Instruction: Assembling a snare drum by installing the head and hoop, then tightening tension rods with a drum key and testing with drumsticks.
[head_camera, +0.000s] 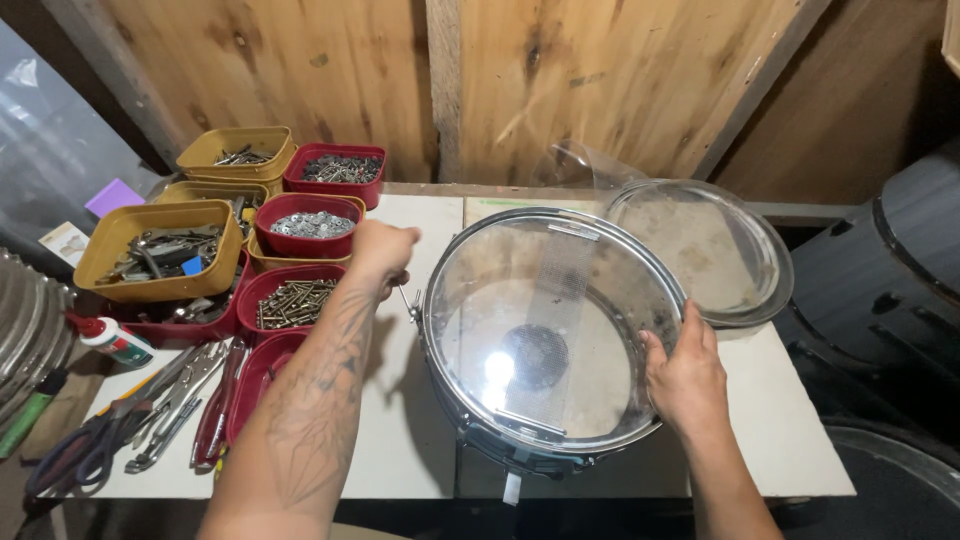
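A snare drum (545, 335) with a clear head and a chrome rim lies flat on the white table (400, 440); a strip of snare wires runs across it. My right hand (685, 375) grips the drum's right rim. My left hand (382, 250) is closed at the drum's left side, fingers pinched on a small metal tuning key or rod by a lug; the exact piece is too small to make out. A loose clear drumhead (705, 245) rests behind the drum to the right.
Yellow and red trays of screws, washers and hardware (290, 235) crowd the table's back left. Pliers, wrenches and scissors (165, 410) lie at the front left beside a glue bottle (110, 340). A dark drum shell (890, 270) stands at the right; wooden wall behind.
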